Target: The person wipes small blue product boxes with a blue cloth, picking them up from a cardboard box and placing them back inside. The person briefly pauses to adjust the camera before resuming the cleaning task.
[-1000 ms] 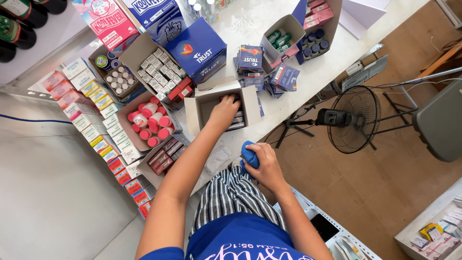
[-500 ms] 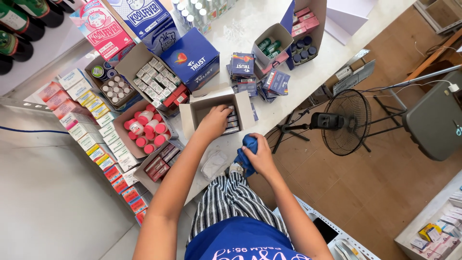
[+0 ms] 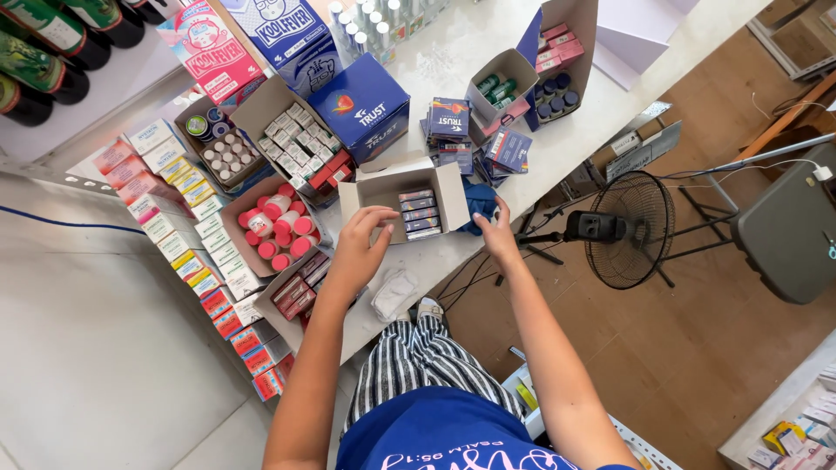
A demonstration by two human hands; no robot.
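An open cardboard box (image 3: 373, 193) lies on the white counter (image 3: 453, 52), with several small dark packs (image 3: 417, 214) stacked inside. My left hand (image 3: 359, 244) rests at the box's near left rim, its fingers apart and nothing in it. My right hand (image 3: 502, 230) is just right of the box, with its fingers closed on a blue packet (image 3: 477, 202) that lies against the box's right flap. More small blue packs (image 3: 449, 119) lie piled beyond the box.
A large blue carton (image 3: 367, 106), a box of white packs (image 3: 294, 130) and a box of red-capped bottles (image 3: 277, 231) stand to the left. Rows of small boxes (image 3: 187, 228) line the counter edge. A crumpled white bag (image 3: 394, 292) lies near me. A floor fan (image 3: 629, 230) and grey chair (image 3: 784, 237) stand on the right.
My left hand has come out of the cardboard box to its near rim. My right hand has moved up from my lap to the counter with the blue packet, beside the box.
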